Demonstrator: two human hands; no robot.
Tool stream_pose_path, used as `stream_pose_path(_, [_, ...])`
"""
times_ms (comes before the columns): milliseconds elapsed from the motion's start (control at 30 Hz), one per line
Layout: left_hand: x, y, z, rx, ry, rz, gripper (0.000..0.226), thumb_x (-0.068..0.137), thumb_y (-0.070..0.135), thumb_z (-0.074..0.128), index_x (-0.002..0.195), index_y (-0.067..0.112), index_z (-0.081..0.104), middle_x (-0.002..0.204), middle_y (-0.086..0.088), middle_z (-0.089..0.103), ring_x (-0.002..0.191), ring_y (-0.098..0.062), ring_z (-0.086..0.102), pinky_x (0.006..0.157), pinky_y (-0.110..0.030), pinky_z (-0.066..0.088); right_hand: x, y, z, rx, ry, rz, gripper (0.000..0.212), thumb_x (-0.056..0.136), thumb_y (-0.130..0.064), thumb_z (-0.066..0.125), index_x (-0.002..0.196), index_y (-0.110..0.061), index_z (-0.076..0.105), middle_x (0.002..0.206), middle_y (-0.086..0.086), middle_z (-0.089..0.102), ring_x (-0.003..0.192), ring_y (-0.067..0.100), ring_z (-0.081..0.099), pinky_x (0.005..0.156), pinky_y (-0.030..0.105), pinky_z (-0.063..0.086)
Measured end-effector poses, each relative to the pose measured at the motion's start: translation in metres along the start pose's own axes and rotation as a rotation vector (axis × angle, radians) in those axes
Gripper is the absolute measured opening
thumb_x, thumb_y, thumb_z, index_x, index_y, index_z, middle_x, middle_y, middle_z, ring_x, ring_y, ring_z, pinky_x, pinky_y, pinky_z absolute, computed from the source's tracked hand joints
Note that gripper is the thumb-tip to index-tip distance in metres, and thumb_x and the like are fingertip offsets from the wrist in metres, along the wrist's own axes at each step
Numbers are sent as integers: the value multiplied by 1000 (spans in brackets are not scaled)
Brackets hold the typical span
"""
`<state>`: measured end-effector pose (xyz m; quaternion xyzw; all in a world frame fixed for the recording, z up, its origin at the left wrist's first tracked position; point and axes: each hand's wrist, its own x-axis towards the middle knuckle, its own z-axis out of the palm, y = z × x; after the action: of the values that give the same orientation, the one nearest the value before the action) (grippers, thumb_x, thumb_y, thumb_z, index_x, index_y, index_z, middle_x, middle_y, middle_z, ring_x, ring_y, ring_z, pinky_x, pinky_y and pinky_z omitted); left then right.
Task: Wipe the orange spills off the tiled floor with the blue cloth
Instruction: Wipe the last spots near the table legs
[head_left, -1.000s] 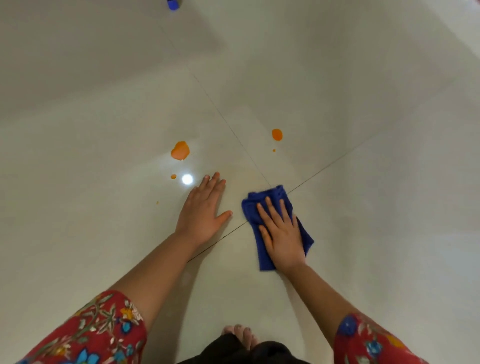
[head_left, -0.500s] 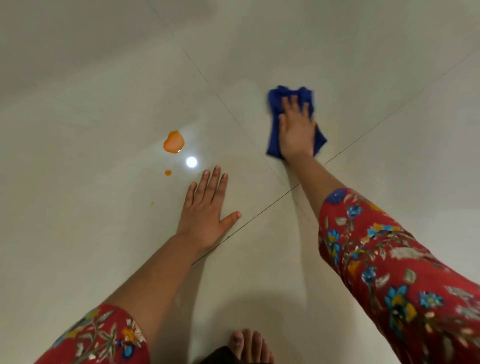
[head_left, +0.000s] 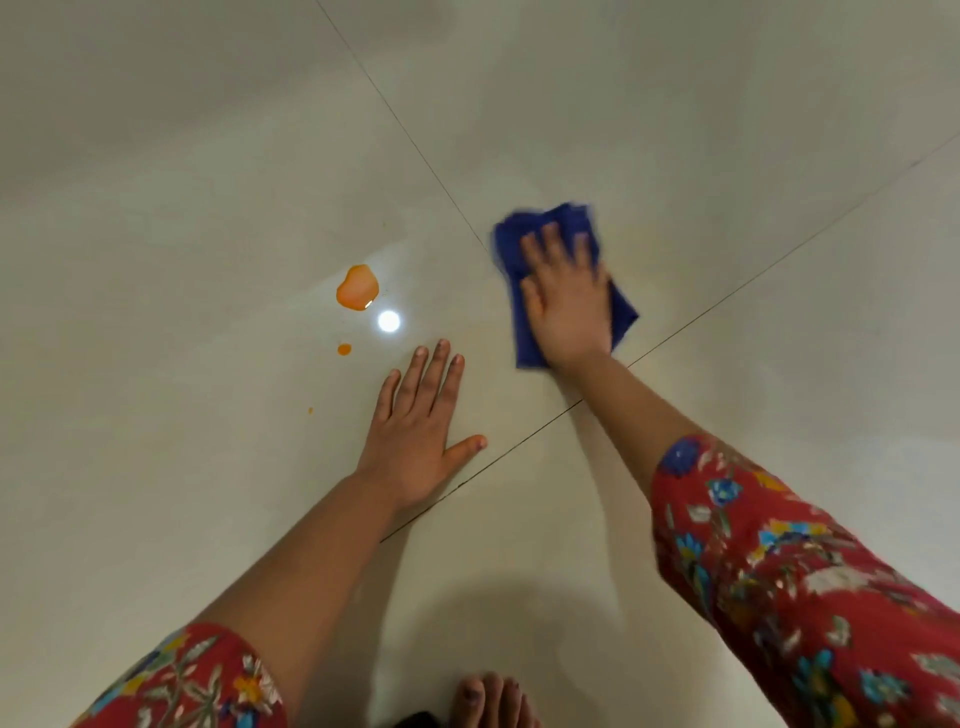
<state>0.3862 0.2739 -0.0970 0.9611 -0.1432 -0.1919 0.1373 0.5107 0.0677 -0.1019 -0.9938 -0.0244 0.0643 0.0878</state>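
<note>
cloth (head_left: 565, 228), blue, soft and limp, lies bunched on the tiled floor (head_left: 727, 130) beside the grout crossing; right hand (head_left: 569, 306) presses it flat, fingers spread. left hand (head_left: 415, 441) braces open-palmed near the orange spills (head_left: 357, 287). likely slides easily; best pressed mid-fold.

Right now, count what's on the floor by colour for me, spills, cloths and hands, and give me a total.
Orange spills: 3, a large puddle, a small drop and a tiny speck
Blue cloth: 1, under the right hand
Bare hands: 2, counting the left hand, flat on the tiled floor
Total: 6
</note>
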Motion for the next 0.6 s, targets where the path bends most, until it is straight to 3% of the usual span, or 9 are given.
stream_pose_path(67, [3, 0, -1, -3, -9, -5, 88, 78, 72, 6, 145, 27, -29, 149, 8, -41, 133, -9, -43, 105, -29, -31, -46, -4, 8, -17, -61, -297, 52, 101, -40, 29, 152, -29, 25, 161, -3, 18, 149, 27, 7, 120, 50, 8])
stream_pose_path(133, [2, 2, -2, -6, -17, 2, 87, 81, 72, 9, 144, 26, -30, 149, 8, -42, 133, -10, -44, 104, -29, -32, -87, 19, 8, -33, -96, -351, 52, 101, -42, 26, 152, -31, 25, 161, -5, 18, 149, 25, 9, 120, 48, 7])
stream_pose_path(233, [-1, 4, -4, -26, -45, -1, 86, 92, 65, 25, 145, 25, -29, 149, 6, -42, 132, -12, -45, 103, -29, -33, -71, 62, 0, -50, -20, -28, 56, 98, -46, 18, 152, -31, 24, 161, -3, 18, 149, 27, 12, 116, 54, 16])
stream_pose_path(333, [1, 4, -7, -29, -33, -3, 87, 93, 63, 29, 145, 25, -28, 148, 7, -42, 132, -13, -44, 102, -29, -34, -14, 55, -9, -14, 13, 324, 56, 101, -46, 17, 154, -31, 9, 163, -2, 3, 149, 31, 0, 117, 57, 8])
stream_pose_path(400, [1, 5, -8, -39, -47, -4, 88, 92, 63, 31, 145, 25, -28, 148, 7, -42, 132, -12, -44, 102, -28, -33, -12, 27, -6, -20, -31, 183, 56, 100, -46, 17, 154, -29, 10, 163, 0, 4, 149, 34, 0, 117, 57, 7])
stream_pose_path(500, [1, 4, -6, -37, -39, -6, 88, 88, 68, 24, 145, 26, -28, 150, 7, -39, 133, -11, -43, 105, -29, -31, -82, 10, 8, -70, -122, -316, 56, 99, -45, 19, 153, -31, 21, 162, -3, 13, 149, 29, 4, 119, 51, 4])
stream_pose_path(567, [1, 3, -4, -36, -29, 3, 87, 84, 70, 15, 144, 26, -29, 150, 7, -40, 133, -10, -43, 107, -30, -29, -102, 40, 6, -75, -103, -326, 54, 99, -45, 22, 152, -33, 24, 161, -4, 17, 149, 27, 8, 119, 51, 7])
stream_pose_path(600, [1, 3, -3, -39, -31, 2, 86, 85, 70, 17, 145, 26, -29, 150, 7, -40, 134, -10, -43, 108, -31, -28, -93, 57, 2, -74, -59, -202, 54, 98, -45, 21, 151, -33, 25, 161, -3, 20, 149, 29, 12, 117, 54, 12])
